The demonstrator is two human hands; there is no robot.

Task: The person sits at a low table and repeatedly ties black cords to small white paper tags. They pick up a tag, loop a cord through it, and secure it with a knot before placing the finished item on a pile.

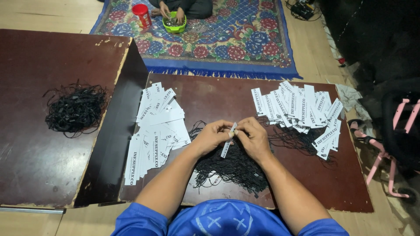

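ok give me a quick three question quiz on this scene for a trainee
1. True or false: both hands hold one white tag.
2. Which pile lies under the hands? A) black strings B) coins
3. What stands beside the green bowl on the rug?

Key: 1 true: left hand and right hand pinch it together. 2 A. 3 a red cup.

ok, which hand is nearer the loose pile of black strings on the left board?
Left. The left hand is closer to the string pile; the right hand sits farther right, both pinching a white tag.
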